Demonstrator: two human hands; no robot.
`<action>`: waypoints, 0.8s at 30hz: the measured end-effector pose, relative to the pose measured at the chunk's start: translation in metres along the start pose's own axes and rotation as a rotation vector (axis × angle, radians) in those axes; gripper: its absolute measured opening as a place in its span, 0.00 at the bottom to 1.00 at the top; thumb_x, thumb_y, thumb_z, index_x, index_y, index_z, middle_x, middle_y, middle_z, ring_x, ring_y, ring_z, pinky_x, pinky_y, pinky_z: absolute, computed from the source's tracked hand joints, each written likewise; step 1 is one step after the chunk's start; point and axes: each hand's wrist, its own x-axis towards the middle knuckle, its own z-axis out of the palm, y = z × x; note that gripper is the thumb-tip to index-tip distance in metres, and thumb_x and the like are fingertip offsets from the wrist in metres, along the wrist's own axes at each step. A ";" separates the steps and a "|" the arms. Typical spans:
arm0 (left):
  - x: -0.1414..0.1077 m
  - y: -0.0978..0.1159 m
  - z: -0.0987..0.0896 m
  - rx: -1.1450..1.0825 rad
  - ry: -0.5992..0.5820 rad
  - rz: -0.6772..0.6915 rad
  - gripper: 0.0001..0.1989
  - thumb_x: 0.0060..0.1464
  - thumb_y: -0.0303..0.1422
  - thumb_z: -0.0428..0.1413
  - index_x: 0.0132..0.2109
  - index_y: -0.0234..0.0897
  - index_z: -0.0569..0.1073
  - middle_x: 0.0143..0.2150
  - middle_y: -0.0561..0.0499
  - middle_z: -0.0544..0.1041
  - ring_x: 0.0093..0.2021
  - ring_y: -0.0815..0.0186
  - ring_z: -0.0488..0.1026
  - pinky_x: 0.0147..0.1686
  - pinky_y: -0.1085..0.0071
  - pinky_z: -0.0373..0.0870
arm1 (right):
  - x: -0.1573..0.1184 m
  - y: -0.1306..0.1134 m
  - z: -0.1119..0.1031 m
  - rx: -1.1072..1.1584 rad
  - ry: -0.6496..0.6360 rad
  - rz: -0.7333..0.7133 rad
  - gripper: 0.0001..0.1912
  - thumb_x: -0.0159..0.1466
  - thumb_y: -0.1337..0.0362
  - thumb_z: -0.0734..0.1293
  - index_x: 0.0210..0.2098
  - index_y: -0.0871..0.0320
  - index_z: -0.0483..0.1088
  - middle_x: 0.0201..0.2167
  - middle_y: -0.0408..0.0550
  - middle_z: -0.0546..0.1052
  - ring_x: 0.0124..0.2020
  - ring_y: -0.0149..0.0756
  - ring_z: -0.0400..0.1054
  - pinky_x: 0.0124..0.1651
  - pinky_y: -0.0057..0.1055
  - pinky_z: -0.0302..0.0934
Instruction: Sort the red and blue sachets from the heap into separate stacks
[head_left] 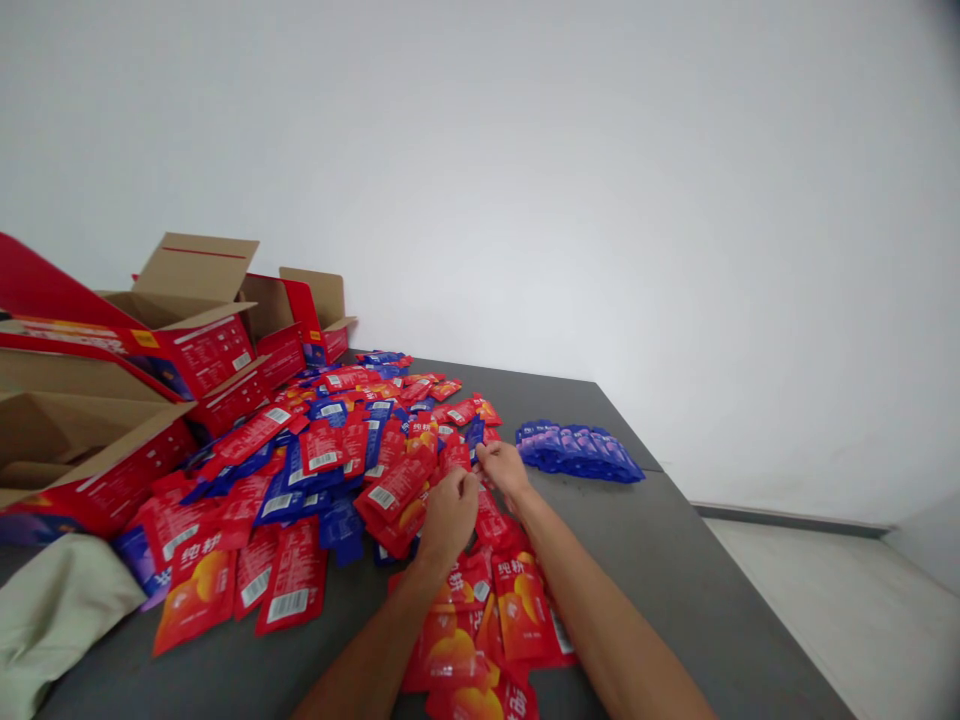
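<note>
My left hand (pixel 452 510) is closed, fingers curled, at the right side of a heap of red and blue foil packets; what its fingers hold is hidden. A red packet (pixel 394 490) lies just left of it. My right hand (pixel 504 470) pinches close beside it, with a blue packet (pixel 474 434) at its fingertips. Under my forearms spreads a group of red packets with orange fruit pictures (pixel 517 605). To the right of my right hand, blue packets (pixel 577 450) lie overlapped in a neat row.
Open red cardboard boxes (pixel 214 350) stand at the left, flaps raised. A pale cloth (pixel 64 605) lies at the near left corner. The dark grey table (pixel 622 560) meets a white wall (pixel 562 200) behind, and its right edge drops to a light floor (pixel 780 575).
</note>
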 end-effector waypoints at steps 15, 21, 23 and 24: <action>0.001 -0.001 0.009 -0.354 -0.059 0.008 0.14 0.57 0.40 0.54 0.42 0.35 0.76 0.43 0.45 0.79 0.44 0.60 0.75 0.45 0.67 0.68 | -0.095 -0.001 -0.025 -0.160 0.110 -0.453 0.12 0.69 0.60 0.57 0.31 0.55 0.66 0.26 0.42 0.72 0.27 0.32 0.64 0.32 0.26 0.54; 0.001 -0.005 0.014 -0.642 -0.167 -0.052 0.13 0.50 0.36 0.59 0.41 0.33 0.75 0.41 0.44 0.80 0.43 0.60 0.77 0.44 0.66 0.72 | -0.105 0.006 -0.026 -0.162 0.102 -0.549 0.06 0.64 0.66 0.61 0.35 0.55 0.70 0.34 0.46 0.74 0.36 0.36 0.66 0.41 0.29 0.58; 0.001 -0.006 0.013 -0.717 -0.177 -0.106 0.14 0.47 0.34 0.60 0.42 0.33 0.75 0.43 0.43 0.80 0.43 0.60 0.78 0.42 0.66 0.74 | -0.103 0.012 -0.028 -0.100 0.193 -0.486 0.04 0.64 0.65 0.62 0.34 0.56 0.68 0.32 0.44 0.72 0.33 0.34 0.64 0.38 0.28 0.58; 0.001 -0.006 0.013 -0.745 -0.178 -0.128 0.15 0.47 0.33 0.60 0.43 0.33 0.74 0.44 0.43 0.80 0.42 0.60 0.78 0.41 0.66 0.75 | -0.101 0.015 -0.029 -0.066 0.249 -0.449 0.03 0.64 0.63 0.63 0.35 0.56 0.67 0.31 0.43 0.71 0.32 0.34 0.64 0.37 0.28 0.57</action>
